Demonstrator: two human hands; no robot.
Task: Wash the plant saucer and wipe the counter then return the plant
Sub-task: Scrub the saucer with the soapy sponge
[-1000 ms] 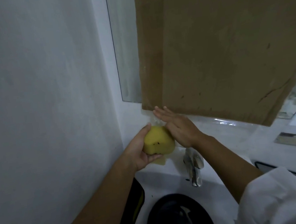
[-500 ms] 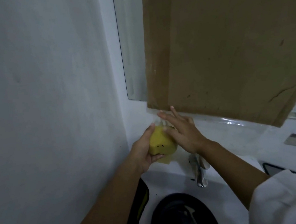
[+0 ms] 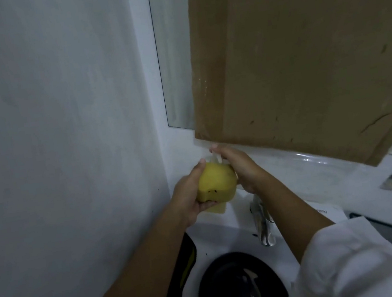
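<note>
Head view: in the white sink lies the glossy black round plant saucer (streaked, wet-looking). Above it, the left hand grips a rounded yellow sponge. The right hand curls over a clear pump bottle.

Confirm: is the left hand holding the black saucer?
No, the left hand grips a yellow sponge, while the black saucer lies lower down near the faucet, untouched.

Black round saucer in the white basin, yellow sponge up above its back rim
</note>
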